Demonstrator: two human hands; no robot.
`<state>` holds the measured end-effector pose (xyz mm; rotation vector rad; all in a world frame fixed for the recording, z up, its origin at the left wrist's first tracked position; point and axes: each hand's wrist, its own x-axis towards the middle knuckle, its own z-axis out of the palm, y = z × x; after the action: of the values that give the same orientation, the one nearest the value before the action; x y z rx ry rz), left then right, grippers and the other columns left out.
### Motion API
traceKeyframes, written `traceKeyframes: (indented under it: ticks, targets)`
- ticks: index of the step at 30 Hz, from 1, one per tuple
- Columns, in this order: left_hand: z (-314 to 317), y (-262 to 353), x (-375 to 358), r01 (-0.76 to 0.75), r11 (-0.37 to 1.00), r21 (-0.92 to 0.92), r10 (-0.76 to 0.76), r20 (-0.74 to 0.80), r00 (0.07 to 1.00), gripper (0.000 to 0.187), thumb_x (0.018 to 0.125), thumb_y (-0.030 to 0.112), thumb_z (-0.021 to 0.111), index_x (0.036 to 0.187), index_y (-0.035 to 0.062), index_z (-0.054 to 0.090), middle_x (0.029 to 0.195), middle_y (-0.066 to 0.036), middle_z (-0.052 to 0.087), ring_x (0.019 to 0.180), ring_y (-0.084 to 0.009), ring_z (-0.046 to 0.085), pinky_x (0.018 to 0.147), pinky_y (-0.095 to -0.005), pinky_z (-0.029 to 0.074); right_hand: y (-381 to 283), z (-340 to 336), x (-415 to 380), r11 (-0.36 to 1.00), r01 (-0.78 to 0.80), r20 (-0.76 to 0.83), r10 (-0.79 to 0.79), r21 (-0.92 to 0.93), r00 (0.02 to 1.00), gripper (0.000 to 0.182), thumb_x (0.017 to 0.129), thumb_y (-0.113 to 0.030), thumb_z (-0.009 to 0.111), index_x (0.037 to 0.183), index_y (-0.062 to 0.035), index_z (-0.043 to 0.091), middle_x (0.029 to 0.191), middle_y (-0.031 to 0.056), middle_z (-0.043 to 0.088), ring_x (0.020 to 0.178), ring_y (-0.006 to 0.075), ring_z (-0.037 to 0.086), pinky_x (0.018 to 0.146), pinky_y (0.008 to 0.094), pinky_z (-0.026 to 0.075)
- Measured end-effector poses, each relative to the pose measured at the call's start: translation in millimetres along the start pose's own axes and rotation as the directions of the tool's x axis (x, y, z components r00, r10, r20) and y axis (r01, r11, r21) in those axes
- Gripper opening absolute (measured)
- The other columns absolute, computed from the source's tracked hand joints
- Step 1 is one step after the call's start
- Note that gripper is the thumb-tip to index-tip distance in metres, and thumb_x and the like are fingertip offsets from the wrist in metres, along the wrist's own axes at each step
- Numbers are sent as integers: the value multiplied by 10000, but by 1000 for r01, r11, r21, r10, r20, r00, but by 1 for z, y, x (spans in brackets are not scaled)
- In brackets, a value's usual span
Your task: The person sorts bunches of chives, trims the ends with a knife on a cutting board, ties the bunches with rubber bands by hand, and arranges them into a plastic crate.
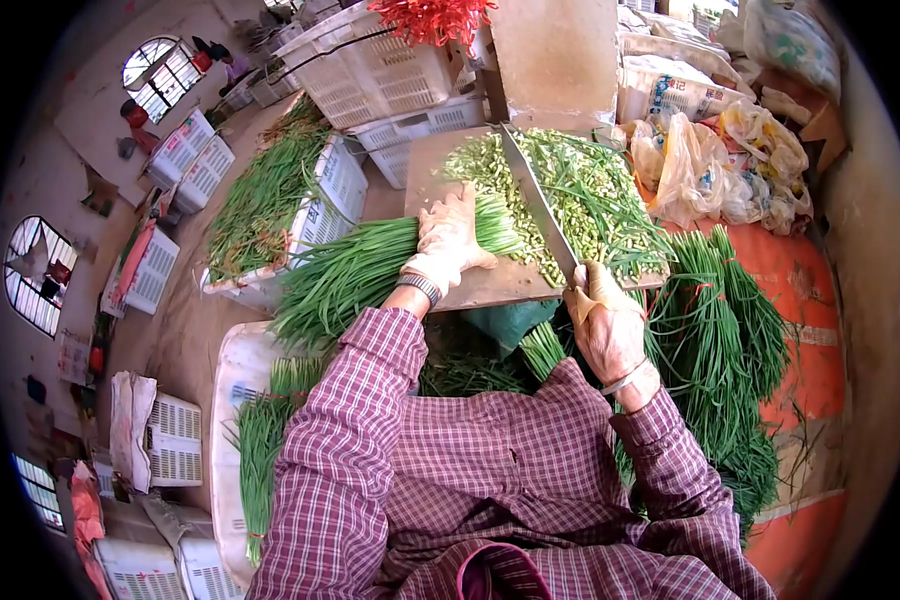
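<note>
Green stalks point(355, 250) lie across the board's point(432, 165) left edge, probably light, bendy, slick; best hold's near the cut ends, where my left grip point(448, 235) clamps them, right grip point(610, 330) closed round knife point(542, 205).

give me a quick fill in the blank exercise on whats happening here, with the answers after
The right hand holds a long ____.
The left hand holds green stalks down on a cutting ____.
The shirt has a ____ pattern.
The plastic bags lie to the ____ of the chopped pieces.

Missing words: knife; board; checked; right.
</note>
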<state>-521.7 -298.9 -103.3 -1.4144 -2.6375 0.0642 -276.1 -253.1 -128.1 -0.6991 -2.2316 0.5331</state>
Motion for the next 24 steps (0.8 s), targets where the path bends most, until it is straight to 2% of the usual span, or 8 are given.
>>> traceKeyframes:
  ticks: [3, 4, 9, 13, 16, 19, 20, 24]
  targets:
    - [5, 0, 1, 5, 1000, 18, -4, -20, 1000, 1195, 508, 505, 906, 1490, 120, 344, 1181, -163, 592, 1094, -340, 623, 939, -461, 488, -1, 8, 0, 997, -77, 42, 78, -24, 996, 187, 962, -199, 596, 1096, -68, 589, 841, 185, 652, 694, 397, 647, 610, 466, 516]
    - [5, 1, 1, 13, 1000, 21, -13, -11, 1000, 1146, 516, 502, 897, 1466, 129, 377, 1160, -155, 596, 1090, -326, 626, 933, -448, 488, 0, 11, -1, 998, -33, 34, 35, -46, 999, 181, 959, -201, 596, 1077, -65, 592, 834, 185, 653, 680, 396, 647, 603, 467, 519]
    - [5, 0, 5, 21, 1000, -1, -21, 6, 1000, 1057, 514, 480, 887, 1398, 119, 434, 1151, -150, 601, 1076, -319, 633, 930, -442, 487, -1, 20, -4, 999, -44, 54, 46, -29, 997, 172, 962, -211, 595, 1045, -61, 586, 838, 184, 660, 677, 394, 649, 583, 468, 514]
    - [8, -2, 4, -11, 999, -50, 8, -65, 998, 1010, 513, 449, 882, 1362, 83, 473, 1115, -169, 609, 1058, -344, 632, 934, -449, 483, 2, 31, -7, 996, 3, 22, -1, -84, 1000, 144, 966, -211, 594, 962, -74, 550, 773, 183, 653, 635, 388, 646, 556, 473, 505]
    - [9, -2, 5, -13, 999, -41, 10, -77, 997, 918, 525, 405, 882, 1306, 88, 517, 1094, -168, 613, 1027, -346, 640, 910, -438, 513, 3, 38, -6, 987, -12, 75, 24, -158, 997, 168, 983, -220, 563, 966, -56, 530, 638, 163, 632, 588, 379, 647, 531, 478, 503]
    - [7, -2, 3, -32, 995, -92, 25, -78, 997, 888, 532, 387, 881, 1291, 97, 524, 1081, -164, 613, 1008, -338, 645, 883, -430, 535, 9, 38, -1, 979, 31, 117, -7, -203, 993, 230, 991, -256, 542, 942, -32, 519, 608, 172, 625, 578, 377, 649, 528, 485, 507]
    - [7, -3, 2, -30, 995, -96, 22, -79, 997, 888, 532, 387, 881, 1291, 97, 524, 1081, -164, 613, 1008, -338, 645, 883, -430, 535, 14, 38, 2, 980, 45, 147, -16, -192, 989, 268, 1002, -275, 514, 933, -16, 519, 607, 192, 627, 601, 376, 659, 539, 484, 516]
    - [9, -3, 3, -70, 992, -104, 58, -117, 991, 854, 535, 381, 878, 1267, 101, 540, 1063, -164, 613, 987, -332, 652, 859, -426, 547, 23, 25, 23, 995, 56, 278, -33, -77, 960, 283, 961, -261, 550, 955, 20, 520, 667, 223, 646, 664, 427, 661, 617, 508, 532]
